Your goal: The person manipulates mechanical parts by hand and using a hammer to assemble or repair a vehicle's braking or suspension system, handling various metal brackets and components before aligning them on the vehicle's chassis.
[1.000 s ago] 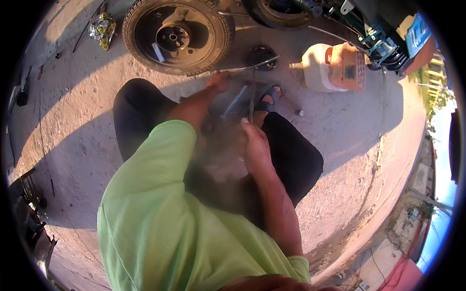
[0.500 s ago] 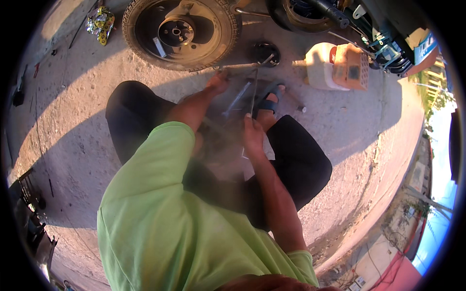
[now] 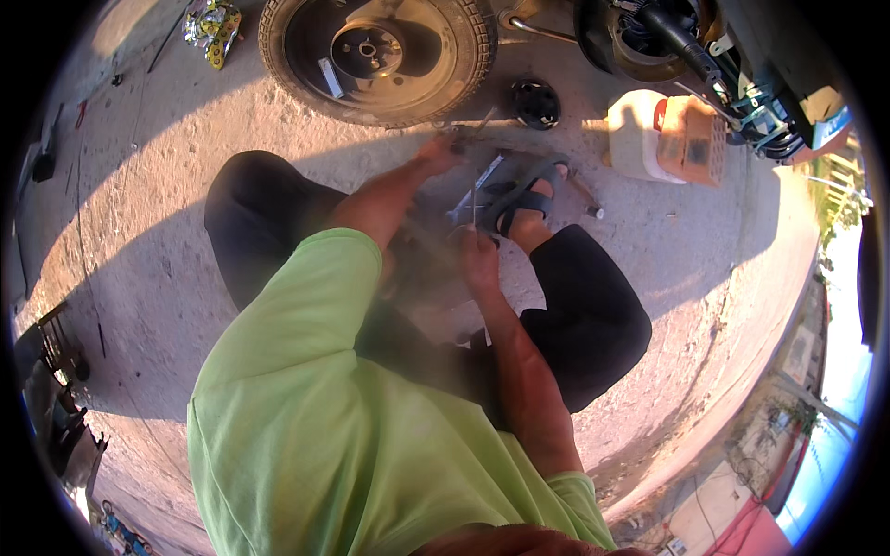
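Note:
My left hand (image 3: 436, 151) is closed around a blurred metal bar just below the wheel with a tyre (image 3: 293, 56). Lower and to the right, my right hand (image 3: 478, 250) grips a thin upright metal rod (image 3: 475, 206). A long metal wrench (image 3: 486, 178) lies between the hands, beside my sandalled foot (image 3: 525, 208). A hammer (image 3: 587, 199) rests right of the foot. A dark round part (image 3: 535, 105) sits beyond the hands. A smudge or haze blurs the middle of the view.
At the upper right stand a motorbike's underside (image 3: 681, 51) and a plastic container (image 3: 633, 134) against a perforated brick (image 3: 691, 144). A crumpled foil packet (image 3: 209, 35) lies at the upper left. Dark metal parts (image 3: 56, 361) line the left edge of the concrete ground (image 3: 158, 259).
My left hand has moved up and to the right with the bar; my right hand has shifted slightly right. The wheel, motorbike and container appear further right in the view.

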{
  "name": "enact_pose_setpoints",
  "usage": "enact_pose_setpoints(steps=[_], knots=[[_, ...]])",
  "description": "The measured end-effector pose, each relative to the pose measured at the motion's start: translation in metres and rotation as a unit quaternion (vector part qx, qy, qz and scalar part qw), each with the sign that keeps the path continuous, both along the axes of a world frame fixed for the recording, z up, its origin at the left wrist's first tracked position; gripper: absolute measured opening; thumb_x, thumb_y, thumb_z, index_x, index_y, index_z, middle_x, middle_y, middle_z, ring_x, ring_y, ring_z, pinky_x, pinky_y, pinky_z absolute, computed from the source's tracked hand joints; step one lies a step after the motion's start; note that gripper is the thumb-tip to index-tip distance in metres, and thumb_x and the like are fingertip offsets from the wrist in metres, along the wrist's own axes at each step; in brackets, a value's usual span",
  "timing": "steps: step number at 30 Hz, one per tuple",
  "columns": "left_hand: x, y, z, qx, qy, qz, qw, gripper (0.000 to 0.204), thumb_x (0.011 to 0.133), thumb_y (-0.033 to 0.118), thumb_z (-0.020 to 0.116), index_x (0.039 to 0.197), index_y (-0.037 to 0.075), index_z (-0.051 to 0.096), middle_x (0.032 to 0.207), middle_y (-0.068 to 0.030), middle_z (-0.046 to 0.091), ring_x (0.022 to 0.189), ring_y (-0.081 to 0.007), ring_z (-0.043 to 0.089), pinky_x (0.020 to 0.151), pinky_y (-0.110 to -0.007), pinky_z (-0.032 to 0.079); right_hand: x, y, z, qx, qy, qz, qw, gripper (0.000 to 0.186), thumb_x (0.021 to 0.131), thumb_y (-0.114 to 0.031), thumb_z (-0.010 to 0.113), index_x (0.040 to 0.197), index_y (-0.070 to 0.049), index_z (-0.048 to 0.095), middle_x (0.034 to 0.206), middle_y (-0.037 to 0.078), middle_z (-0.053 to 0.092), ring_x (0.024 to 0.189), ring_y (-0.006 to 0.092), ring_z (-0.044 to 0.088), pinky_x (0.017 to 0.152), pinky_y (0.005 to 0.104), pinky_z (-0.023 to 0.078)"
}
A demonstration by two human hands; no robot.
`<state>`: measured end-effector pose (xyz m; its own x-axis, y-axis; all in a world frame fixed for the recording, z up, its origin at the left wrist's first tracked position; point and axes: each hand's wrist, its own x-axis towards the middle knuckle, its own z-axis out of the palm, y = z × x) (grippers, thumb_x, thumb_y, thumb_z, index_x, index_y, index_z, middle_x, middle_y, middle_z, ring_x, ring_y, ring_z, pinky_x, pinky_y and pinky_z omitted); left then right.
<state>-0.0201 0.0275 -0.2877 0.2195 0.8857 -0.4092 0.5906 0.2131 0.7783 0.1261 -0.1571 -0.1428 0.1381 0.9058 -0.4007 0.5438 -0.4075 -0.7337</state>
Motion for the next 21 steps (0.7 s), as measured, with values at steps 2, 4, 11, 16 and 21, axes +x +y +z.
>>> enact_pose_setpoints(steps=[2, 4, 11, 16, 21], knots=[[-0.002, 0.001, -0.004, 0.015, -0.019, 0.001, 1.0, 0.065, 0.077, 0.039, 0.076, 0.133, 0.012, 0.056, 0.123, -0.0201, 0.062, 0.115, -0.036, 0.061, 0.097, -0.043, 0.05, -0.005, 0.002, 0.007, -0.031, -0.014, 0.001, 0.999, 0.045, 0.101, -0.037, 0.043, 0.089, 0.0, 0.065, 0.087, 0.026, 0.065, 0.088, 0.0462, 0.063, 0.079, 0.0498, 0.047], [-0.002, 0.0, -0.007, 0.027, -0.029, 0.006, 0.999, 0.064, 0.077, 0.038, 0.076, 0.132, 0.012, 0.057, 0.119, -0.0189, 0.064, 0.112, -0.0347, 0.062, 0.096, -0.043, 0.05, -0.007, 0.003, 0.018, -0.045, -0.033, 0.011, 0.998, 0.044, 0.101, -0.037, 0.042, 0.09, -0.001, 0.065, 0.088, 0.026, 0.065, 0.089, 0.0466, 0.063, 0.079, 0.0503, 0.047], [-0.001, -0.003, 0.008, 0.027, -0.03, 0.014, 0.999, 0.067, 0.076, 0.037, 0.076, 0.135, 0.014, 0.056, 0.119, -0.0189, 0.064, 0.112, -0.0326, 0.063, 0.094, -0.042, 0.051, -0.002, 0.001, 0.019, -0.028, -0.081, 0.043, 0.995, 0.044, 0.102, -0.038, 0.038, 0.096, -0.003, 0.065, 0.091, 0.027, 0.066, 0.092, 0.049, 0.062, 0.08, 0.054, 0.047], [-0.009, -0.009, -0.005, 0.018, -0.037, 0.043, 0.998, 0.068, 0.077, 0.04, 0.076, 0.136, 0.014, 0.056, 0.122, -0.0195, 0.063, 0.114, -0.0349, 0.062, 0.094, -0.044, 0.051, 0.001, 0.005, 0.026, -0.061, -0.113, 0.095, 0.987, 0.049, 0.102, -0.041, 0.036, 0.098, -0.001, 0.064, 0.094, 0.029, 0.066, 0.096, 0.0496, 0.062, 0.084, 0.0566, 0.047], [-0.034, -0.048, 0.034, -0.115, 0.177, 0.142, 0.967, 0.06, 0.081, 0.045, 0.068, 0.13, 0.012, 0.06, 0.111, -0.016, 0.069, 0.105, -0.0321, 0.066, 0.087, -0.044, 0.052, 0.008, 0.003, 0.013, -0.086, -0.175, 0.082, 0.977, 0.052, 0.102, -0.043, 0.037, 0.097, 0.0, 0.065, 0.097, 0.029, 0.066, 0.096, 0.0492, 0.062, 0.086, 0.0565, 0.049]])
